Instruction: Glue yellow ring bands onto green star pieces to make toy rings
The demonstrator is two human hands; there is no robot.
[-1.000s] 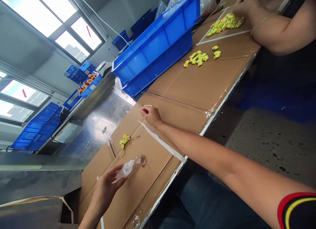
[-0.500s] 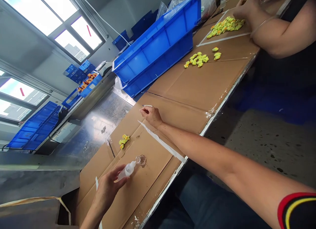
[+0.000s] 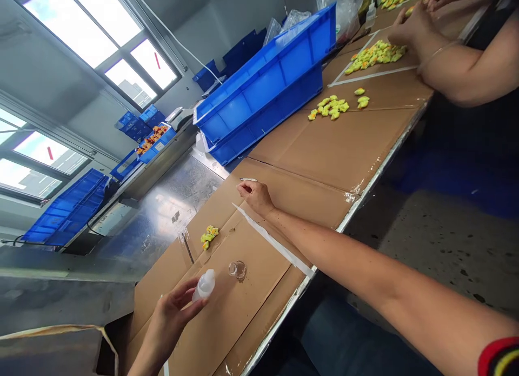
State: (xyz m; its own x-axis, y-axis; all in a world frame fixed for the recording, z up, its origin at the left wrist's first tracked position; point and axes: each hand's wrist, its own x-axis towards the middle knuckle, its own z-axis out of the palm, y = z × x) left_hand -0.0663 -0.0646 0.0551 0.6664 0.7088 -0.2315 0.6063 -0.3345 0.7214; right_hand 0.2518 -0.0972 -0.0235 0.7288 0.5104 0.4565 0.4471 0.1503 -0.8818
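Observation:
My left hand (image 3: 176, 305) grips a small translucent squeeze bottle (image 3: 205, 285), which is tilted above the cardboard. Beside it, apart from the bottle, a small clear cup (image 3: 237, 270) sits on the cardboard with wet-looking marks around its base. My right hand (image 3: 256, 196) rests on the cardboard further away, thumb and fingers pinched together; what they hold, if anything, is too small to make out. Just beyond those fingers lies a thin whitish object (image 3: 248, 179). A small cluster of yellow-green pieces with orange spots (image 3: 210, 237) lies between the cup and the cardboard's far edge.
Stacked blue crates (image 3: 263, 84) stand along the table's far side. More yellow-green pieces (image 3: 329, 107) lie further up the cardboard (image 3: 308, 159), and a larger pile (image 3: 375, 57) is near a co-worker's hands (image 3: 417, 24). White tape strips (image 3: 275, 243) mark the surface.
My left hand has drawn the squeeze bottle away from the clear cup, toward the lower left, and turned it more upright. My right hand keeps its pinch. The whole view has shifted slightly.

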